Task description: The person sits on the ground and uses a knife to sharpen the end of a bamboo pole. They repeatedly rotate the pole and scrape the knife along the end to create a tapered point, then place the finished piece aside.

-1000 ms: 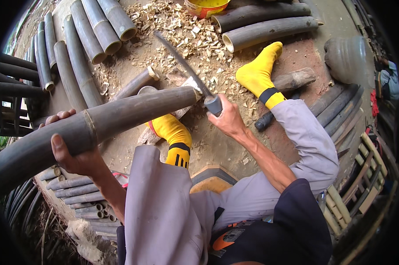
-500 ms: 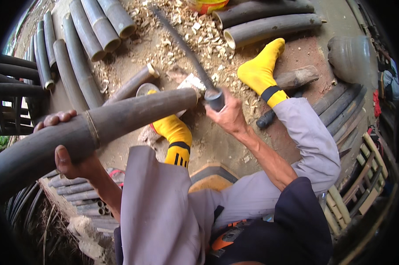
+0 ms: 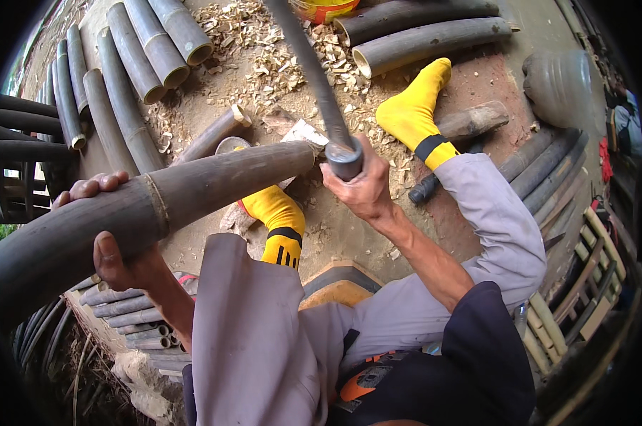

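A thick dark bamboo pole (image 3: 221, 192) slants from the lower left up to the middle, with a raised node ring partway along it. My left hand (image 3: 125, 264) is wrapped around its near part, thumb on the near side and fingers over the far side. My right hand (image 3: 369, 186) is closed on the dark round handle of a machete (image 3: 312, 71). Its long blade is blurred and runs up past the top edge of the picture. The handle is just right of the pole's far end, which rests by a pale-topped wood block (image 3: 305, 133).
Cut bamboo lengths (image 3: 115, 106) lie at the upper left, with more bamboo pieces (image 3: 434, 44) at the top right. Wood chips (image 3: 278, 71) cover the ground between. My yellow-socked feet (image 3: 413, 106) flank the work spot. A large plastic bottle (image 3: 558, 89) is at the right.
The machete blade has swung to a more upright slant, its upper end now past the top edge. My right hand has shifted slightly left, closer to the pole's end. My left hand keeps its grip.
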